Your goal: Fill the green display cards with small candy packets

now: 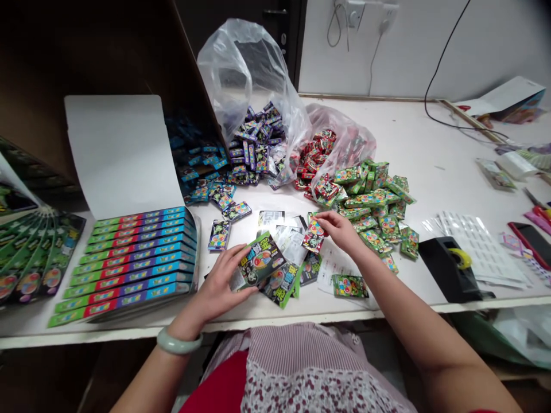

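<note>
My left hand (219, 285) grips a green-edged printed card packet (258, 259) near the table's front edge, and more such packets (279, 284) lie under and beside it. My right hand (340, 229) pinches a small red packet (313, 234) by its edge. Just past it, green packets (374, 201) form a loose heap. Red packets (321, 163), purple packets (256, 140) and blue packets (202, 172) spill in heaps farther back. A few glossy white sheets (284, 235) lie between my hands. To my left stands a stack of flat coloured boxes (131, 267), with a white lid (120, 155) raised behind it.
Clear plastic bags (245, 74) and a pink-tinted bag (344, 137) lie open behind the heaps. To the right are a black tape dispenser (447, 269), sheets of labels (477, 246) and a phone (531, 244). A large printed display card (34, 252) stands at far left.
</note>
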`<state>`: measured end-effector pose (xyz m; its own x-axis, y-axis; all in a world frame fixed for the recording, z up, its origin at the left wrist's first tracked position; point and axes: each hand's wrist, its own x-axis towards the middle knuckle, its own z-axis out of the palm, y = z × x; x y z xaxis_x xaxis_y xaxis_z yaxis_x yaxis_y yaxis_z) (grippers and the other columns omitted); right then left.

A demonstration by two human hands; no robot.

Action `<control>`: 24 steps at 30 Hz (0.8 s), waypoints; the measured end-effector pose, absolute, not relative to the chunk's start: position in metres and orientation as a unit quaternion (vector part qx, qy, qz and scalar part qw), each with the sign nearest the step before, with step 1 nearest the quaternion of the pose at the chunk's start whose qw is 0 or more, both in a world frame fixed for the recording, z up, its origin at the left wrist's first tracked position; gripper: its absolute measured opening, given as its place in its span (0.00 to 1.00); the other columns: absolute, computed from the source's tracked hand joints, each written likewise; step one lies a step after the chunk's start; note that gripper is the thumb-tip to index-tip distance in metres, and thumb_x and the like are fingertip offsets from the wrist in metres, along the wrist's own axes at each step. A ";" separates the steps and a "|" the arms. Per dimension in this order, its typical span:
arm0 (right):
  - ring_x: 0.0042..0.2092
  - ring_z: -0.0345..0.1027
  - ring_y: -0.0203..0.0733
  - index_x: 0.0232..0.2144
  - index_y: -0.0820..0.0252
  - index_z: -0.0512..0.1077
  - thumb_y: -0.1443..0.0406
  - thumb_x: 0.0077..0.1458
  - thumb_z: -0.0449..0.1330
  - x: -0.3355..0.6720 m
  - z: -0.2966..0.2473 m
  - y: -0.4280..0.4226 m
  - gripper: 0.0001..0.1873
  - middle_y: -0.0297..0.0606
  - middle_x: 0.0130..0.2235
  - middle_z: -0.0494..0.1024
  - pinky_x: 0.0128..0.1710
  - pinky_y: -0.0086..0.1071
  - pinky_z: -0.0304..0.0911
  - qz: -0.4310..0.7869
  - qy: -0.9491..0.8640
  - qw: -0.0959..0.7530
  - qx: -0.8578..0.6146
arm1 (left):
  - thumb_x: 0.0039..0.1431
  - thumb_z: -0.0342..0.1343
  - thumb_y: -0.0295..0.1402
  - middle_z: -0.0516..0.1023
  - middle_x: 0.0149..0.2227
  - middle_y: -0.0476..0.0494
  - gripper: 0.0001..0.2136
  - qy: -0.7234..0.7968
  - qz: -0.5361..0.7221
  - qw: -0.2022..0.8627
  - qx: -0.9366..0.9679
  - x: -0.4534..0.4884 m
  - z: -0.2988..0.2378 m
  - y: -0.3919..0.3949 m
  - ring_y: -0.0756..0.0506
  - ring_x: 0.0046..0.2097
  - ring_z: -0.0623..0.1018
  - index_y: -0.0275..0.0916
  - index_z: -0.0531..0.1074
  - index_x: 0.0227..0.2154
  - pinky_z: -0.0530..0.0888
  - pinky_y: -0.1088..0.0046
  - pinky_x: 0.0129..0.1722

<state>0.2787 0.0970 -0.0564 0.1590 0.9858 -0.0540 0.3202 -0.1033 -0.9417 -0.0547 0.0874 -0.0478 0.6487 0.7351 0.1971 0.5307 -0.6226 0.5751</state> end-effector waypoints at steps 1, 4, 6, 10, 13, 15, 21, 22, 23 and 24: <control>0.34 0.71 0.42 0.35 0.58 0.74 0.56 0.54 0.57 0.277 -0.061 0.099 0.14 0.38 0.33 0.78 0.34 0.37 0.67 0.387 -0.530 0.411 -0.633 | 0.55 0.61 0.37 0.61 0.60 0.38 0.36 0.361 0.212 0.245 0.874 -0.054 -0.048 0.087 0.35 0.62 0.63 0.48 0.51 0.63 0.62 0.49 0.61; 0.44 0.71 0.47 0.36 0.58 0.76 0.60 0.55 0.57 0.271 -0.069 0.100 0.11 0.42 0.40 0.79 0.49 0.45 0.63 0.368 -0.579 0.361 -0.632 | 0.55 0.61 0.38 0.61 0.60 0.38 0.36 0.360 0.211 0.251 0.873 -0.054 -0.049 0.086 0.35 0.62 0.63 0.48 0.51 0.63 0.62 0.49 0.61; 0.49 0.69 0.50 0.43 0.60 0.75 0.60 0.54 0.59 0.269 -0.068 0.095 0.15 0.46 0.46 0.78 0.54 0.47 0.59 0.364 -0.605 0.333 -0.624 | 0.55 0.61 0.38 0.61 0.60 0.38 0.35 0.361 0.214 0.250 0.873 -0.055 -0.049 0.086 0.35 0.62 0.63 0.48 0.52 0.63 0.62 0.49 0.61; 0.59 0.59 0.58 0.57 0.65 0.64 0.52 0.46 0.66 0.264 -0.066 0.078 0.39 0.54 0.58 0.67 0.58 0.52 0.54 0.268 -0.702 0.220 -0.622 | 0.55 0.61 0.38 0.61 0.60 0.37 0.35 0.363 0.218 0.252 0.870 -0.057 -0.049 0.087 0.35 0.62 0.63 0.47 0.52 0.63 0.62 0.49 0.61; 0.60 0.57 0.60 0.57 0.66 0.64 0.54 0.46 0.66 0.255 -0.070 0.071 0.39 0.56 0.59 0.65 0.57 0.54 0.55 0.180 -0.733 0.153 -0.638 | 0.54 0.61 0.38 0.61 0.60 0.37 0.35 0.362 0.210 0.260 0.870 -0.055 -0.050 0.088 0.35 0.62 0.63 0.47 0.52 0.63 0.62 0.49 0.61; 0.58 0.60 0.58 0.55 0.66 0.66 0.58 0.47 0.65 0.251 -0.071 0.069 0.33 0.55 0.57 0.67 0.56 0.52 0.57 0.165 -0.733 0.165 -0.639 | 0.54 0.62 0.38 0.61 0.60 0.37 0.36 0.359 0.205 0.265 0.871 -0.054 -0.049 0.089 0.35 0.61 0.63 0.47 0.52 0.63 0.62 0.49 0.61; 0.62 0.56 0.51 0.58 0.50 0.62 0.61 0.52 0.62 0.266 -0.020 0.061 0.30 0.42 0.61 0.64 0.60 0.52 0.53 0.205 -0.773 0.292 -0.525 | 0.53 0.63 0.36 0.60 0.61 0.37 0.38 0.339 0.198 0.266 0.880 -0.052 -0.042 0.088 0.35 0.61 0.62 0.47 0.51 0.64 0.62 0.49 0.61; 0.63 0.54 0.51 0.59 0.48 0.62 0.61 0.52 0.62 0.269 -0.007 0.060 0.31 0.41 0.62 0.63 0.61 0.53 0.51 0.210 -0.805 0.268 -0.486 | 0.53 0.63 0.36 0.60 0.61 0.37 0.38 0.328 0.196 0.269 0.884 -0.052 -0.040 0.088 0.35 0.62 0.62 0.47 0.51 0.64 0.62 0.50 0.61; 0.63 0.54 0.51 0.59 0.47 0.62 0.61 0.51 0.63 0.271 0.004 0.059 0.32 0.39 0.63 0.62 0.61 0.54 0.51 0.210 -0.835 0.233 -0.453 | 0.53 0.63 0.36 0.59 0.61 0.37 0.38 0.317 0.194 0.271 0.888 -0.051 -0.037 0.088 0.36 0.62 0.62 0.47 0.51 0.64 0.62 0.50 0.61; 0.62 0.54 0.52 0.58 0.46 0.63 0.61 0.51 0.64 0.272 0.014 0.059 0.32 0.39 0.63 0.62 0.61 0.54 0.51 0.206 -0.857 0.196 -0.429 | 0.53 0.63 0.36 0.59 0.62 0.37 0.37 0.306 0.191 0.273 0.892 -0.050 -0.035 0.088 0.36 0.62 0.61 0.46 0.51 0.64 0.62 0.50 0.61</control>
